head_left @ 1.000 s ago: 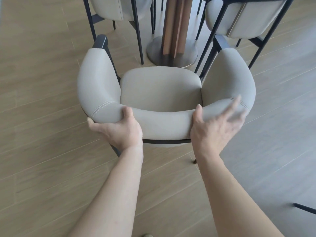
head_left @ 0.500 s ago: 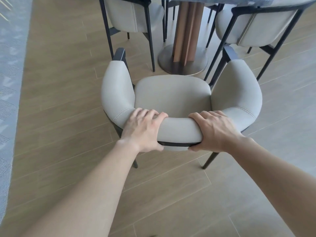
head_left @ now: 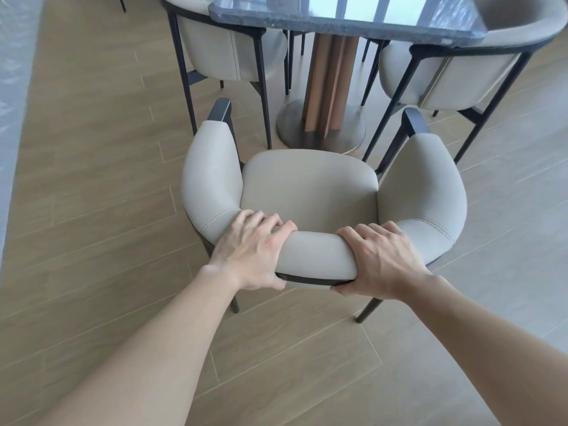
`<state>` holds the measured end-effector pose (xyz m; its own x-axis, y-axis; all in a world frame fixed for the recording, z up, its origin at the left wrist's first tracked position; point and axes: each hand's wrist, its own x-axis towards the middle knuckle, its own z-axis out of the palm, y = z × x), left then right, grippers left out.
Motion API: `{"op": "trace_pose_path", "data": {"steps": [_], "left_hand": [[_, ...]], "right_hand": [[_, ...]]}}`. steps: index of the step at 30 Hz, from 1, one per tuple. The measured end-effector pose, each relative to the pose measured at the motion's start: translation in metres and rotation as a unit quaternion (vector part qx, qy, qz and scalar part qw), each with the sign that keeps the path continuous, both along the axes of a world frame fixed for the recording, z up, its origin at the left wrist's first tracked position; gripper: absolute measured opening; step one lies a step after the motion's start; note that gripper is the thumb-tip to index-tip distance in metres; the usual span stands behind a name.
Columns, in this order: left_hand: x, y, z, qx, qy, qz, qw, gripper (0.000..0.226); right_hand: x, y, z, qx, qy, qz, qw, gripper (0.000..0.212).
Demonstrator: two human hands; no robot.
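I had the chair [head_left: 307,186] by the top of its curved backrest [head_left: 316,256]. My left hand [head_left: 249,253] and right hand [head_left: 381,262] were each wrapped over the padded roll, fingers on the seat side, thumbs under on the dark rail. The chair stood on the wood floor [head_left: 92,179], facing the table [head_left: 338,16], near its edge. I judged it fairly heavy and stiff in its frame, the upholstery soft and rather smooth, so a hold reaching the rail seemed surest.

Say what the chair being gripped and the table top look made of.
Chair: beige padded upholstery, matte, likely leather or faux leather; stitched seams show. Its frame: dark, thin, probably painted metal. Table top: glossy dark stone, perhaps marble or granite; speckled edge, window reflections.
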<state>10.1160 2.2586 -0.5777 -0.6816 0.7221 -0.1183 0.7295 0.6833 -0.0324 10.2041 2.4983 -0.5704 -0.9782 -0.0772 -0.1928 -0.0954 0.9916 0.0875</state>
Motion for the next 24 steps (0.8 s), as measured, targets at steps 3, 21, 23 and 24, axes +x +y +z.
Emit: {"op": "trace_pose_path", "data": {"steps": [3, 21, 23, 24], "left_hand": [[-0.030, 0.006, -0.001, 0.010, -0.004, -0.011, 1.000, 0.085], [-0.237, 0.129, -0.006, 0.013, 0.003, -0.017, 1.000, 0.082], [-0.261, 0.143, -0.003, 0.006, -0.002, -0.020, 1.000, 0.082], [-0.273, 0.148, -0.002, 0.003, -0.007, -0.019, 1.000, 0.082]], "right_hand": [[-0.026, 0.004, 0.002, 0.001, -0.005, -0.011, 1.000, 0.095], [-0.224, 0.121, 0.002, -0.027, -0.004, -0.040, 0.999, 0.087], [-0.247, 0.134, 0.002, -0.031, -0.002, -0.041, 0.999, 0.087], [-0.258, 0.138, 0.002, -0.031, -0.001, -0.042, 0.999, 0.086]]}}
